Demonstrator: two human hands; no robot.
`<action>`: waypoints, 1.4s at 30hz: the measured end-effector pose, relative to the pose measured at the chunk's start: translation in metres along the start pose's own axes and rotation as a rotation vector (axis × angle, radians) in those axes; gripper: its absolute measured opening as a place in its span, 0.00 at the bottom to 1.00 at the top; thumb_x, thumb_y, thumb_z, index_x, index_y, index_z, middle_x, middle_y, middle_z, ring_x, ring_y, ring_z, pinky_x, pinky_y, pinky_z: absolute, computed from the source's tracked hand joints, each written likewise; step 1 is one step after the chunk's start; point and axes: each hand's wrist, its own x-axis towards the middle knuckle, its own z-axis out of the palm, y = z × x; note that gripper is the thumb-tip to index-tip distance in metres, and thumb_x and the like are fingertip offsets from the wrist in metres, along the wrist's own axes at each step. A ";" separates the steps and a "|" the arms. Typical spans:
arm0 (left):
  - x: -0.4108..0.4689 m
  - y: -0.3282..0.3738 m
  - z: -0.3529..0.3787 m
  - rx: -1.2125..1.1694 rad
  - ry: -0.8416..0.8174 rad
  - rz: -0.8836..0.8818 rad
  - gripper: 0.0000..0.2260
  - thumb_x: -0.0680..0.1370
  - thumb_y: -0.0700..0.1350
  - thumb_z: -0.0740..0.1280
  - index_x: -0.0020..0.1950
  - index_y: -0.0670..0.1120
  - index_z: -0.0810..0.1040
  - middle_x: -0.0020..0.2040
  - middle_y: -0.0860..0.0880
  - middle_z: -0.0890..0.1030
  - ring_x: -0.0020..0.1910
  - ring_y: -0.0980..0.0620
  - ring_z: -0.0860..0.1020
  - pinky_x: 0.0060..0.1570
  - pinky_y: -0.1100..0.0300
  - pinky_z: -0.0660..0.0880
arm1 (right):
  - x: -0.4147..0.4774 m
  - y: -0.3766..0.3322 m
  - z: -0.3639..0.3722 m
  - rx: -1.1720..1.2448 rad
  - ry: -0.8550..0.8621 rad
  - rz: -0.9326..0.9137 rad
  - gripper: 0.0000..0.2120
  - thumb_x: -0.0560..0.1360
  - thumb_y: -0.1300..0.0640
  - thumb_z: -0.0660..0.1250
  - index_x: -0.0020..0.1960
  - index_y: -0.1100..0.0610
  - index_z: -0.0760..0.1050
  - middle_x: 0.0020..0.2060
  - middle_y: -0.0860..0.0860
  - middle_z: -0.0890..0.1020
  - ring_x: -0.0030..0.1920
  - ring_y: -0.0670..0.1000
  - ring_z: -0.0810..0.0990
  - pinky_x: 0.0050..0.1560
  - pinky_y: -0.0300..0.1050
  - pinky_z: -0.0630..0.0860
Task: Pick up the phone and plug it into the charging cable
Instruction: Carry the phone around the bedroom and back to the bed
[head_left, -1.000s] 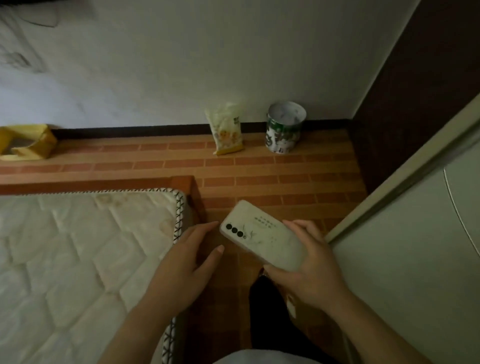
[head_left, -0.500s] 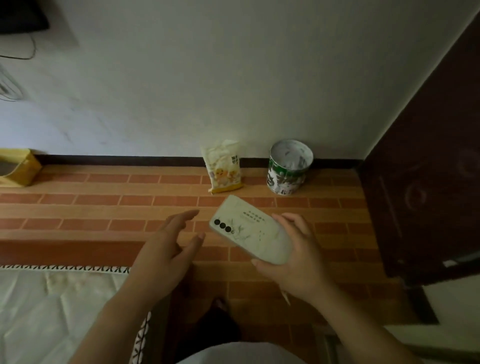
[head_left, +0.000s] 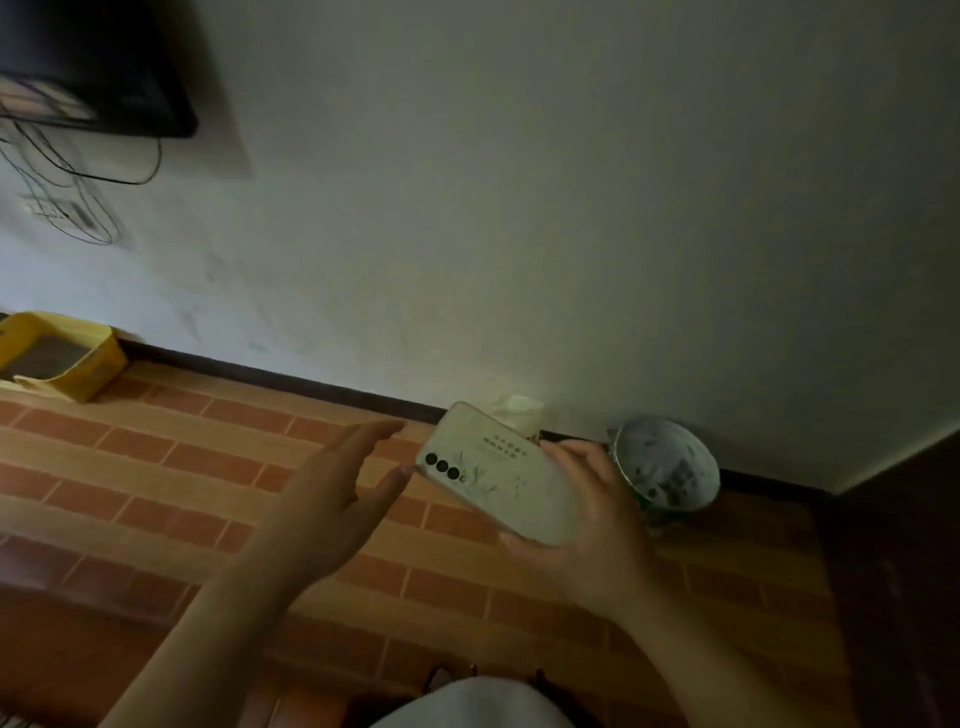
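A pale wall (head_left: 519, 208) meets a brick-patterned floor (head_left: 156, 493), where a yellow tray (head_left: 78, 374) sits far left and a green-and-white can (head_left: 670, 467) stands by the skirting. The right hand (head_left: 597, 525) grips the pale phone (head_left: 493, 478) back-up, held above the floor just beside the can. The left hand (head_left: 332, 499) is spread loose and holds nothing, its thumb just beside the phone's camera end.

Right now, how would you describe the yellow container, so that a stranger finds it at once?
Follow the dark baseboard along the foot of the pale wall to the far left edge of the view. There the yellow container sits on the brick-patterned floor. It is the only yellow, box-shaped thing; the can far to the right is round.
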 end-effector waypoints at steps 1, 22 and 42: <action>0.015 -0.006 -0.005 0.004 0.009 -0.014 0.28 0.69 0.65 0.55 0.68 0.56 0.64 0.67 0.51 0.71 0.51 0.58 0.72 0.46 0.58 0.72 | 0.022 0.000 0.005 0.002 -0.010 -0.009 0.39 0.57 0.37 0.71 0.65 0.47 0.64 0.53 0.36 0.61 0.53 0.36 0.62 0.47 0.28 0.63; 0.217 -0.207 -0.151 0.061 0.384 -0.624 0.28 0.68 0.65 0.54 0.68 0.59 0.63 0.68 0.52 0.69 0.43 0.62 0.72 0.47 0.57 0.72 | 0.444 -0.083 0.225 0.161 -0.482 -0.417 0.38 0.59 0.37 0.74 0.64 0.46 0.63 0.54 0.40 0.65 0.53 0.41 0.69 0.42 0.31 0.73; 0.178 -0.498 -0.416 0.069 0.774 -0.867 0.24 0.72 0.64 0.57 0.66 0.58 0.66 0.64 0.52 0.74 0.59 0.57 0.72 0.56 0.52 0.74 | 0.605 -0.402 0.559 0.186 -0.828 -0.839 0.38 0.57 0.36 0.71 0.63 0.46 0.64 0.52 0.39 0.64 0.52 0.40 0.69 0.40 0.28 0.70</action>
